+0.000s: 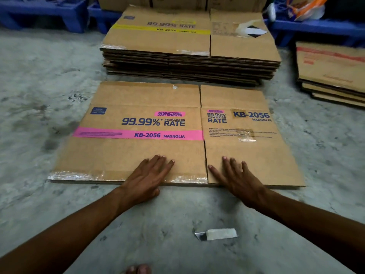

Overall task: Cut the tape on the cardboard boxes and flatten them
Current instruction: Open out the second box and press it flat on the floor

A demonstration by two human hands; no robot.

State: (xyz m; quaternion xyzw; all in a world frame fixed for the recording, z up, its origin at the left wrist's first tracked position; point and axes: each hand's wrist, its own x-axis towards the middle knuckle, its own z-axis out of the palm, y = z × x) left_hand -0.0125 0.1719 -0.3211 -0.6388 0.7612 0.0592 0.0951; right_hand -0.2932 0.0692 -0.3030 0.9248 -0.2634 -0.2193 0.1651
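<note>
A flattened cardboard box (142, 95) with a pink stripe and "KB-2056 MAGNOLIA" print lies flat on the concrete floor in front of me. My left hand (145, 179) rests palm down on its near edge, fingers spread, over the clear tape strip (75, 176). Palm down on the right panel lies my right hand (240, 180), fingers also apart. Neither hand holds anything. A small blade with a white wrapped handle (216, 234) lies on the floor near me, between my forearms.
Behind the box stands a stack of flattened boxes (189, 64), its top one with a yellow stripe. A smaller pile of flat cardboard (331, 76) sits at the right. Blue plastic pallets (45, 14) line the back. My toes (138, 269) show at the bottom edge.
</note>
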